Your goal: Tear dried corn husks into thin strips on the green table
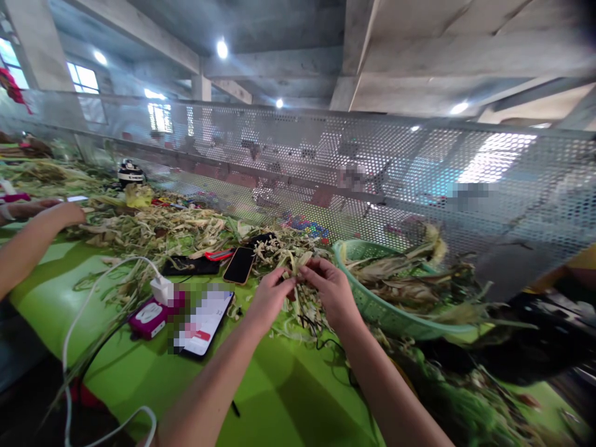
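Note:
My left hand [272,297] and my right hand [331,290] meet above the green table [274,379], with fingertips pinched close together. Between them they hold a pale strip of corn husk [302,259], whose end rises above the fingers. Its lower part is hidden by my fingers. Under and behind my hands lie small pale husk pieces [279,248]. Just right of my right hand stands a green plastic basket [372,306] filled with dry husks [405,276].
Left lie a lit phone [209,326], a dark phone [239,266], a red utility knife [220,254] and a purple power strip [148,320] with a white charger [162,289] and cable. A co-worker's arm [41,239] reaches in. A perforated metal screen [279,161] stands behind.

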Tool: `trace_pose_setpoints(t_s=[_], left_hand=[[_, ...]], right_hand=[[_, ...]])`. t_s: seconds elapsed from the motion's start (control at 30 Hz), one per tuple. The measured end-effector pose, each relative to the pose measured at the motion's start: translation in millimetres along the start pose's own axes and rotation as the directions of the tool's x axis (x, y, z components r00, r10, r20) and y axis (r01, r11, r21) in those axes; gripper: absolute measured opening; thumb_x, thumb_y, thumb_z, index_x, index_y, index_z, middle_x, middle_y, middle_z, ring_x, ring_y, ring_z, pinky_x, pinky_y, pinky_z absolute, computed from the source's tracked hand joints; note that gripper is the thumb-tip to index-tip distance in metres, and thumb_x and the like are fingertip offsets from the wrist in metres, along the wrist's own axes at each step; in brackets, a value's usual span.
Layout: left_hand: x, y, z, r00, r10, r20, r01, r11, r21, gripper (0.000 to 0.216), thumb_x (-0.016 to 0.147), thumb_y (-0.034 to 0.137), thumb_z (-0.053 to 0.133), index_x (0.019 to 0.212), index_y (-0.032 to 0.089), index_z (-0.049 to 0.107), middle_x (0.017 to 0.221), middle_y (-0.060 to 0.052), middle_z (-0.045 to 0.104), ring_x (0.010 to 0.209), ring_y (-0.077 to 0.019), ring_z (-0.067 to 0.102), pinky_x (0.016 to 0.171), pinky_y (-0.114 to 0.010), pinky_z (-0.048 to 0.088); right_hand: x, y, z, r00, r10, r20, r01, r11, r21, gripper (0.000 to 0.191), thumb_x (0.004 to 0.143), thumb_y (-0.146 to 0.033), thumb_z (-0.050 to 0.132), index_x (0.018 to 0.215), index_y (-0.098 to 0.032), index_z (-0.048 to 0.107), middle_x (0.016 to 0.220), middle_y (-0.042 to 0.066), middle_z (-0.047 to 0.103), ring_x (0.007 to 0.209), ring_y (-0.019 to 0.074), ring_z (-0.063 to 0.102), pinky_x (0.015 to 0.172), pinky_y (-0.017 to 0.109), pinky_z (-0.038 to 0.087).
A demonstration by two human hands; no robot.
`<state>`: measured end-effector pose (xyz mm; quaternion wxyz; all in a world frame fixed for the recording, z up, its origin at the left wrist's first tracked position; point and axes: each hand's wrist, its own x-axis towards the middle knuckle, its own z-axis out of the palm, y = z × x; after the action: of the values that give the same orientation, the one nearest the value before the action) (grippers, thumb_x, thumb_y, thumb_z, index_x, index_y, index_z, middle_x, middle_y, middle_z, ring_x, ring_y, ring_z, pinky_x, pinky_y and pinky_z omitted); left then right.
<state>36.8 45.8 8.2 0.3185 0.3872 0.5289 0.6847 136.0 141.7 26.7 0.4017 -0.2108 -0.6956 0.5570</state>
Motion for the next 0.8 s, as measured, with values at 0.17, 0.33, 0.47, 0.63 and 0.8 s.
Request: trace_pose_setpoints(t_s=[0.17, 0.33, 0.47, 0.63, 0.8], left_hand=[[3, -5, 2, 0.998, -0.062, 0.032, 0.069, 0.96, -0.273, 0.016, 0.07, 0.03, 0.064, 0.074, 0.015, 0.062, 0.064, 0.002, 0.055, 0.058, -0.0091, 0.046, 0.057, -0.021, 0.036], [5, -7, 2, 0.985, -0.172, 0.011, 0.162, 0.904, -0.395, 0.025, 0.064, 0.03, 0.07, 0.083, 0.014, 0.066, 0.071, -0.001, 0.06, 0.057, -0.0085, 0.047, 0.055, -0.022, 0.037], [5, -6, 1, 0.99, -0.141, 0.0, 0.135, 0.951, -0.277, 0.018, 0.066, 0.029, 0.067, 0.074, 0.013, 0.063, 0.061, 0.001, 0.055, 0.051, -0.0077, 0.045, 0.052, -0.022, 0.035], [7, -6, 0, 0.997, -0.063, -0.051, 0.057, 0.991, -0.118, 0.017, 0.07, 0.025, 0.062, 0.082, 0.015, 0.057, 0.052, 0.005, 0.051, 0.049, -0.0086, 0.046, 0.052, -0.021, 0.033], [6, -2, 0, 0.995, -0.056, -0.083, 0.041, 0.984, -0.171, 0.021, 0.065, 0.022, 0.066, 0.077, 0.018, 0.049, 0.056, 0.006, 0.051, 0.051, -0.0086, 0.049, 0.055, -0.022, 0.036]], right_hand=[[-2, -6, 2, 0.998, 0.066, -0.014, -0.06, 0.963, 0.262, 0.022, 0.065, -0.032, 0.076, 0.073, -0.018, 0.062, 0.068, -0.003, 0.058, 0.054, 0.0087, 0.044, 0.052, 0.021, 0.036], [-4, -8, 0, 0.998, 0.002, 0.07, -0.019, 0.968, 0.25, 0.018, 0.069, -0.029, 0.075, 0.078, -0.02, 0.062, 0.077, -0.001, 0.062, 0.059, 0.009, 0.046, 0.056, 0.021, 0.038], [-3, -10, -4, 0.986, -0.044, 0.161, 0.035, 0.997, 0.062, 0.019, 0.071, -0.035, 0.073, 0.08, -0.019, 0.067, 0.076, 0.001, 0.063, 0.069, 0.0142, 0.055, 0.067, 0.027, 0.043], [1, -15, -9, 0.946, -0.195, 0.259, 0.268, 0.92, -0.286, 0.017, 0.077, -0.036, 0.066, 0.077, -0.019, 0.068, 0.081, 0.003, 0.058, 0.077, 0.0168, 0.054, 0.072, 0.029, 0.042], [3, -14, -13, 0.928, -0.23, 0.292, 0.343, 0.831, -0.437, 0.015, 0.083, -0.031, 0.058, 0.076, -0.02, 0.064, 0.081, 0.002, 0.054, 0.079, 0.0166, 0.052, 0.074, 0.029, 0.041]])
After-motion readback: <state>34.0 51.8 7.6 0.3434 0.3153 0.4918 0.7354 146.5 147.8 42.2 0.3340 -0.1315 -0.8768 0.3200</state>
